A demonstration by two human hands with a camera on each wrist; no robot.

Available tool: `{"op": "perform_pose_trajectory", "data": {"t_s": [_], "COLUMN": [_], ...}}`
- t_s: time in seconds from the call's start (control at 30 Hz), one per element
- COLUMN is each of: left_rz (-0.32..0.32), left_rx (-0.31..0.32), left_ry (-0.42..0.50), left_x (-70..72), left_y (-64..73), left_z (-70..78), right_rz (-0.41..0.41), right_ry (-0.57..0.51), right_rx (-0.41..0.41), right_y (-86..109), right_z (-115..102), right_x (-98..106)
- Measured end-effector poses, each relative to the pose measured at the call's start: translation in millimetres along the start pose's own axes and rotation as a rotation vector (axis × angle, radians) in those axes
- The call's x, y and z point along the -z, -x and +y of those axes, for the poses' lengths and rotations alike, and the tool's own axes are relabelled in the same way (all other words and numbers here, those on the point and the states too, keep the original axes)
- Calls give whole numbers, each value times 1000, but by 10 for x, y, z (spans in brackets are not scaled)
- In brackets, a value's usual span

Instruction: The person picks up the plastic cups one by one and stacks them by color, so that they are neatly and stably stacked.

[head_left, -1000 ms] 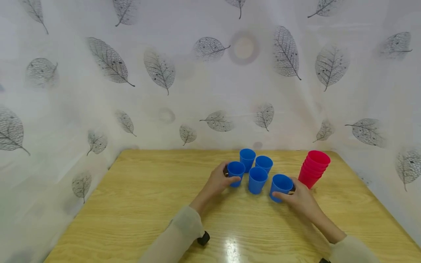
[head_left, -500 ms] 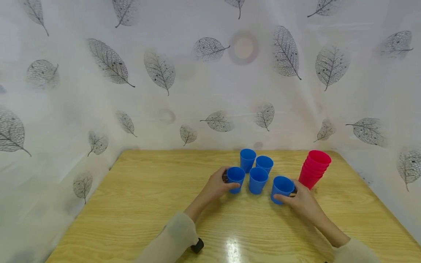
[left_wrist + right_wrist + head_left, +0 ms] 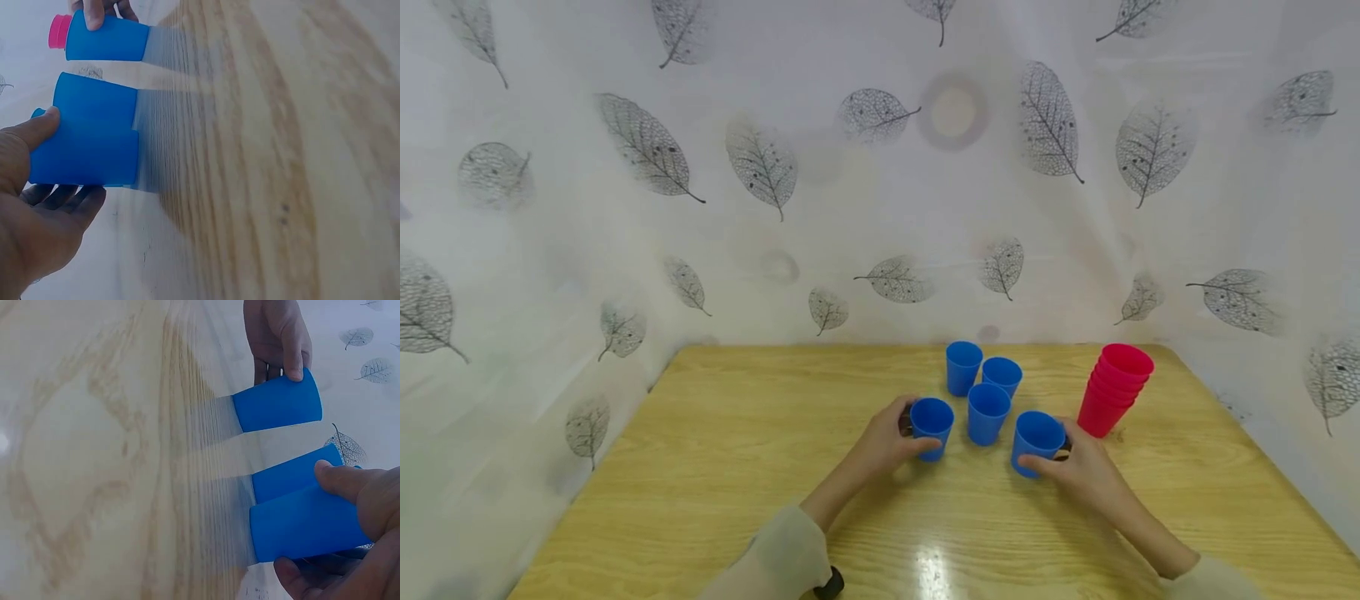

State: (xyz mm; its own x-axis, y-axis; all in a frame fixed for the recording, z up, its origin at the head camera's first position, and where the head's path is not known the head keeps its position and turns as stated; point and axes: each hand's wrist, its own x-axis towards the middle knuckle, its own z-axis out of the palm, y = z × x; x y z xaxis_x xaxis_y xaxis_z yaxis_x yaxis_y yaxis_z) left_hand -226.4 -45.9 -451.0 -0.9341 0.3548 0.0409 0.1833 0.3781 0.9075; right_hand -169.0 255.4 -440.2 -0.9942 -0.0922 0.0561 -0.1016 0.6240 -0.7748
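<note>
Pinching the left blue cup (image 3: 932, 427) between thumb and fingers of the left hand (image 3: 880, 446), just right of centre in the head view's lower half. Likewise gripping the right blue cup (image 3: 1037, 446) with the right hand (image 3: 1088, 468), farther right and slightly lower in the frame. Both upright at the tabletop (image 3: 737, 467); hard to tell whether touching or barely lifted. Between and slightly higher in the frame, a third blue cup (image 3: 988, 421), with a fourth blue cup (image 3: 964, 371) and a fifth blue cup (image 3: 1003, 373) behind. Toward the right, a stack of red cups (image 3: 1108, 400). Probably light plastic, fairly stiff yet squeezable, smooth enough to slip; best held around the sides below the rim, gently, with thumb opposing fingers.
</note>
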Motion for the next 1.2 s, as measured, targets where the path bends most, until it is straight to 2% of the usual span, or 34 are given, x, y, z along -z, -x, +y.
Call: {"op": "perform_pose_trajectory", "data": {"t_s": [0.43,0.67,0.93,1.2], "left_rz": [-57,-76,-89,-106], "left_rx": [-16,-5,-25,-12], "left_ry": [-3,47,47,76], "left_x": [3,17,35,27], "left_y": [255,373,494,595], "left_z": [50,78,69,69], "right_rz": [-25,-41,-57,-70], "right_ry": [-35,-26,-30,-26], "right_rx": [19,-1,-22,-27], "right_y": [31,50,82,105], "right_z": [-46,-93,-139,-140], "right_x": [-79,-114,-164,-166]}}
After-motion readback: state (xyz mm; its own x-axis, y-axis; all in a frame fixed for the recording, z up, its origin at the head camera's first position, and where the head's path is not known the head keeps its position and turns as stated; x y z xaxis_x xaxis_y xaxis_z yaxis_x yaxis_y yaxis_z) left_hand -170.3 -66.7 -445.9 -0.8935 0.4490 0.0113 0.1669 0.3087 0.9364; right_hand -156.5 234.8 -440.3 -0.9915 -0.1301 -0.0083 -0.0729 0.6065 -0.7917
